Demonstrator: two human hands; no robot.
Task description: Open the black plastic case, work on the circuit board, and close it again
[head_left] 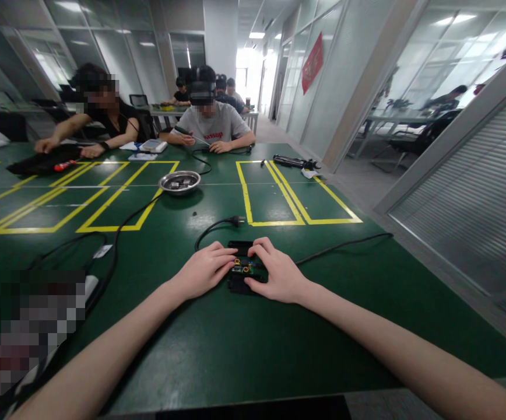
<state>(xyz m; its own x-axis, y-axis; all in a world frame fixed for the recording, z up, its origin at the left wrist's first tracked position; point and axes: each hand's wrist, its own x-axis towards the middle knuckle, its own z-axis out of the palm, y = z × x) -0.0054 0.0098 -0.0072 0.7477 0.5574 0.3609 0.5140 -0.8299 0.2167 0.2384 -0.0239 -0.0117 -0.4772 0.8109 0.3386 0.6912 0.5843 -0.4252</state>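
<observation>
On the green table in front of me lies an opened black power adapter case, with a circuit board showing inside it. Yellow-ringed parts are visible on the board. My left hand reaches in from the left, its fingers together and the tips at the board's left side. My right hand grips the case from the right, fingers on the far edge and thumb on the near edge. A black cable ending in a plug curves out beyond my left hand. Another black cable runs off to the right.
A metal bowl holding small metal parts stands further back. Yellow tape marks rectangles on the green table. A folded black tripod lies at the far right. Two people sit across the table, one beside a black bag.
</observation>
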